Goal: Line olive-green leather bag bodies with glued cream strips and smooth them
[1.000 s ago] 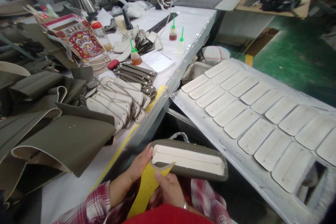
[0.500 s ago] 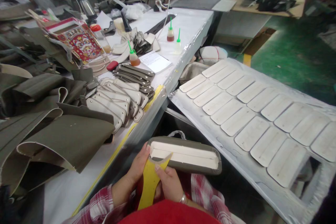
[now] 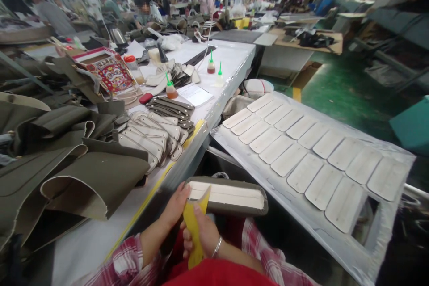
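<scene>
A long dark olive piece with rounded corners and a cream inside (image 3: 228, 194) lies at the bottom centre, below the table edge. My left hand (image 3: 177, 205) grips its left end, fingers at the rim. In my right hand (image 3: 203, 232) is a flat yellow tool (image 3: 194, 228), fingers wrapped round its shaft. The tool's forked, curved head rests near the piece's left end, one pointed tip over the cream inside. The underside of the piece is hidden.
Left, a white table (image 3: 77, 243) bears folded olive panels (image 3: 97, 176), stacked pale straps (image 3: 144, 138), glue bottles (image 3: 171, 91) and a red box (image 3: 112, 71). Right, a slanted board (image 3: 293, 194) holds rows of pale rounded pieces (image 3: 345, 203). People sit farther back.
The view has tilted up, showing more of the room. My right hand has turned and now wraps the yellow tool's shaft, which stands more upright. My left hand still holds the piece.
</scene>
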Available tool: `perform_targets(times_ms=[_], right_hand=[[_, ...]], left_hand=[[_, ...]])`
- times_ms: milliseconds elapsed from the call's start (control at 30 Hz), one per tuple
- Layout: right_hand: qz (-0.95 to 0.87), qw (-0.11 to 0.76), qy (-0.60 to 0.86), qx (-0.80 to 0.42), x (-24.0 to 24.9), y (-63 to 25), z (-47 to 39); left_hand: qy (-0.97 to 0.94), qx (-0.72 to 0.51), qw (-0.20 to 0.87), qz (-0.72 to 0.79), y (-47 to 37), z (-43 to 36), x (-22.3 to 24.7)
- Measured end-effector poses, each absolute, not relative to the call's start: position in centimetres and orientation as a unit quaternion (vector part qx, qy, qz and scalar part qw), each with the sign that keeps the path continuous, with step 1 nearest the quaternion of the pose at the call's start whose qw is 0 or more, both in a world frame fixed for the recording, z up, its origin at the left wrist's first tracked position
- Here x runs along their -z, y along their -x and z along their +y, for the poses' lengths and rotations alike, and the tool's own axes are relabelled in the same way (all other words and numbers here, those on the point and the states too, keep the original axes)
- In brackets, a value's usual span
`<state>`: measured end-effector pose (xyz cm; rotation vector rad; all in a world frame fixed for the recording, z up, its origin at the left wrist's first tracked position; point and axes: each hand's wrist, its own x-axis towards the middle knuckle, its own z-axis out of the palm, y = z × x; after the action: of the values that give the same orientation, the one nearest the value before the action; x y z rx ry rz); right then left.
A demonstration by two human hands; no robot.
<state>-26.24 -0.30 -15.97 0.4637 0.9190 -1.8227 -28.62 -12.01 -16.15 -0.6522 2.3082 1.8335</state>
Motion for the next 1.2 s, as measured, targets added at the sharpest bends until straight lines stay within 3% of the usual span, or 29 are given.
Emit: perform_targets(times_ms=[167, 367, 800, 900, 1067, 1200], right_hand=[[0.406, 0.492, -0.192, 0.746, 15.1, 26.2, -0.1], [0.399, 0.516, -0.186, 0.735, 15.6, 26.9, 0.3], [0.401, 0.519, -0.205, 0.726, 17.7, 28.3, 0.9], [0.407, 0.506, -0.207, 0.732, 16.9, 28.4, 1.1], [0.419, 0.509, -0.2, 0.725, 15.1, 28.2, 1.5], [0.455, 0.492, -0.193, 0.716, 14.8, 27.8, 2.0]], left_hand=[[0.062, -0.408, -0.017, 0.911, 30.5, -13.6, 15.9], [0.023, -0.492, 0.05, 0.869, 32.2, -12.6, 15.8], [0.041, -0.381, 0.028, 0.923, 34.4, -10.8, 15.3], [0.035, -0.327, 0.016, 0.944, 34.2, -10.4, 15.0], [-0.046, -0.133, 0.002, 0.99, 33.7, -9.3, 13.9], [-0.088, -0.106, -0.006, 0.99, 33.3, -8.6, 13.8]])
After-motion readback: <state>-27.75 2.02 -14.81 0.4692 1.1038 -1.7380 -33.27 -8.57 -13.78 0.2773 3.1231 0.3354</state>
